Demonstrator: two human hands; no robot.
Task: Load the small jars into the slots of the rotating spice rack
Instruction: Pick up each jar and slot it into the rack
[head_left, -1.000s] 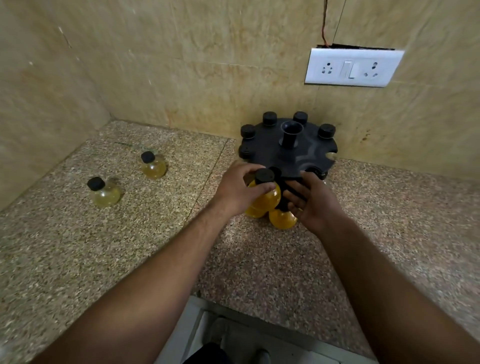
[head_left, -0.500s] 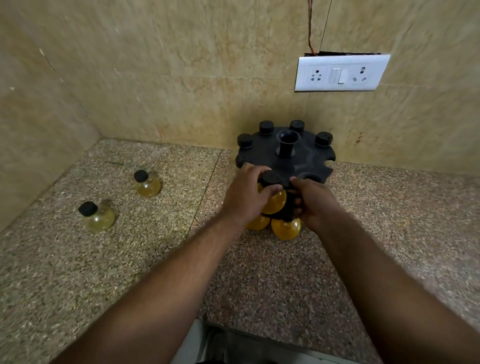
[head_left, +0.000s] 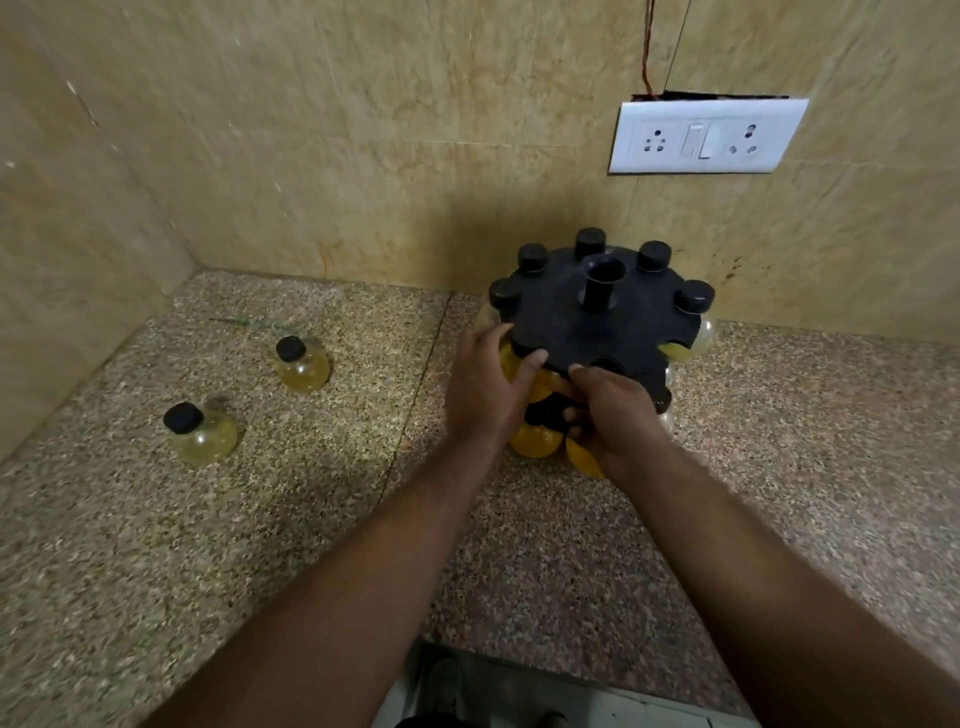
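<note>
Black rotating spice rack (head_left: 597, 332) on the speckled stone table (head_left: 260, 519), set against the tiled back wall below a white switch plate (head_left: 706, 136). Its round top disc has notched edge slots around a short central tube; five black-capped jars sit in the far slots, and amber round-bodied jars show on a lower tier at the near side. Left hand (head_left: 485, 395) curled around an amber jar (head_left: 540, 387) just under the disc's near-left rim, fingers wrapped on its body. Right hand (head_left: 615, 418) just beside it, fingers bent in against the rack's near side; whether it grips anything cannot be told. Two loose jars, the nearer jar (head_left: 202, 434) and the farther jar (head_left: 302, 364), stand well apart to the left. Both forearms reach forward from the lower edge.
</note>
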